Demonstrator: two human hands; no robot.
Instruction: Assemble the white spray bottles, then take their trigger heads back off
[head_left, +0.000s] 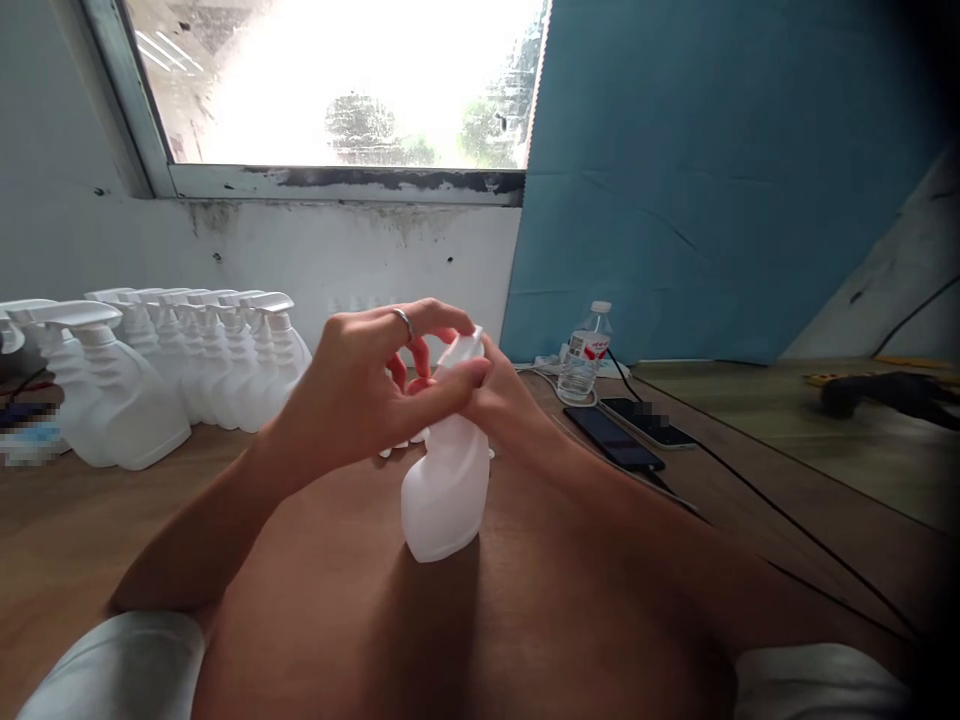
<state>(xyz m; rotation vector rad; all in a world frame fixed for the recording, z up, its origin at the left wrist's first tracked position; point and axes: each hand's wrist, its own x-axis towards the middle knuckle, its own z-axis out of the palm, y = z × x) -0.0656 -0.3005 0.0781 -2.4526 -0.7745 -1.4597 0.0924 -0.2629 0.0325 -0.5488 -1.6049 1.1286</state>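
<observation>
A white translucent spray bottle stands tilted on the wooden table in front of me. My left hand, a ring on one finger, is curled over the bottle's top with thumb and fingers around its white spray head. My right hand comes in from behind the bottle and grips the neck, mostly hidden by the bottle and my left hand. Both forearms stretch across the table toward it.
A row of several finished white spray bottles stands at the left by the wall. A small water bottle, two phones and cables lie to the right. A dark tool rests on the far right table.
</observation>
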